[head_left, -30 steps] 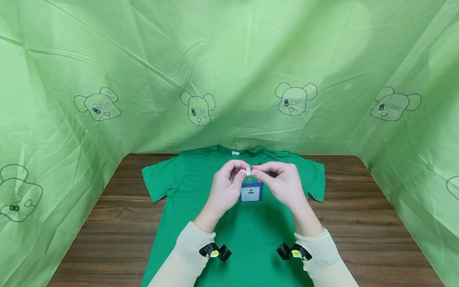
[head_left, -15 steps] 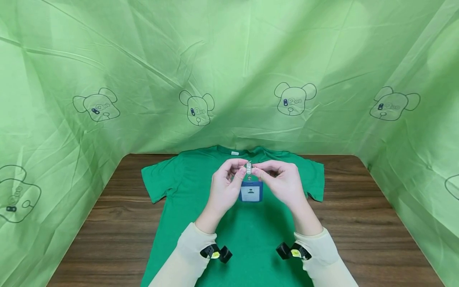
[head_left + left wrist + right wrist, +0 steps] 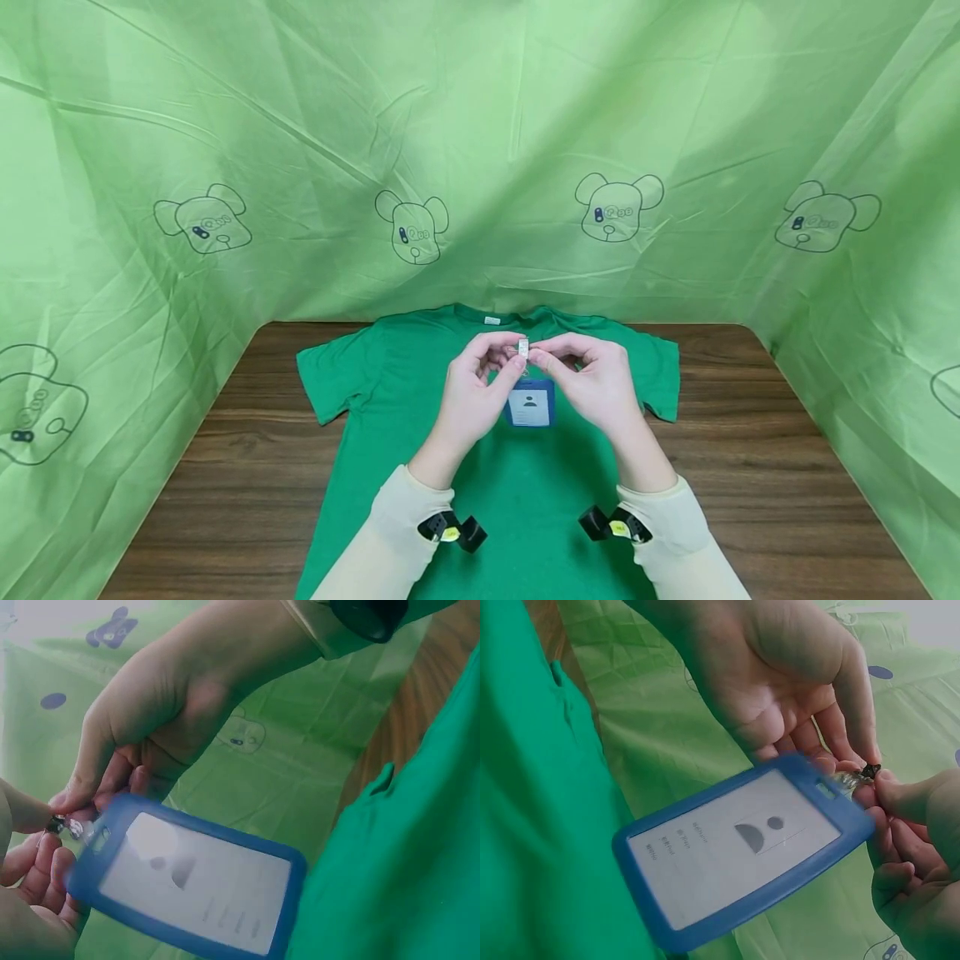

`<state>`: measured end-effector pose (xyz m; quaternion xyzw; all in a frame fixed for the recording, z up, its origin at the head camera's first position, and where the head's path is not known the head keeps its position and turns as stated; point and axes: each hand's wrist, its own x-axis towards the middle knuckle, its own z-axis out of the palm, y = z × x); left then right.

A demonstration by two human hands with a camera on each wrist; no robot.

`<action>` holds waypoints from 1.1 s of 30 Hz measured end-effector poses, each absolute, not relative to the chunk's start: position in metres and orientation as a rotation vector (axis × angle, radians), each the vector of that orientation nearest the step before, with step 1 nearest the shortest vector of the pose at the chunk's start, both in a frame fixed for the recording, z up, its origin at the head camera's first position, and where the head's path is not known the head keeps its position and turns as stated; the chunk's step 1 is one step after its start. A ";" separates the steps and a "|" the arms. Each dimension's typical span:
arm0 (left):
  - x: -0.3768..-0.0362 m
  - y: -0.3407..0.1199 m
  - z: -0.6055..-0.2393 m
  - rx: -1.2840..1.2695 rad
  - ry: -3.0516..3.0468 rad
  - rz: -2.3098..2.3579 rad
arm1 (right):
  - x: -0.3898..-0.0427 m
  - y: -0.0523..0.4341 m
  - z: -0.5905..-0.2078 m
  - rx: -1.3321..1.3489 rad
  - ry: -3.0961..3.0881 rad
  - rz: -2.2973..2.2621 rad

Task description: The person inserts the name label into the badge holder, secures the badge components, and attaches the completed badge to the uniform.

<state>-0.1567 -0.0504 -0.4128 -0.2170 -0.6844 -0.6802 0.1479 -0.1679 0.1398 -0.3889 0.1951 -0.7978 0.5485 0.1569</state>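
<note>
Both hands up over the green T-shirt (image 3: 525, 492), above its chest, just below the collar. Left hand (image 3: 471, 396) & right hand (image 3: 596, 387) each pinch the small metal clip (image 3: 523, 347) w/ thumb + forefinger, fingers curled narrow round it. Blue badge holder (image 3: 529, 402) hangs from the clip, tilted, btwn the hands, off the shirt. Shirt lies flat on the wooden counter (image 3: 750, 467).
</note>
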 end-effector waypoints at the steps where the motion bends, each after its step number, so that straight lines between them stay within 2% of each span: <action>1: -0.157 -0.051 -0.413 -0.627 -1.969 -1.950 | -0.168 0.140 -0.389 0.561 -2.282 1.559; 16: -0.159 -0.052 -0.413 -0.630 -2.004 -1.941 | -0.170 0.137 -0.391 0.564 -2.306 1.475; 33: -0.160 -0.042 -0.423 -0.521 -2.066 -1.575 | -0.172 0.142 -0.392 0.565 -2.328 1.520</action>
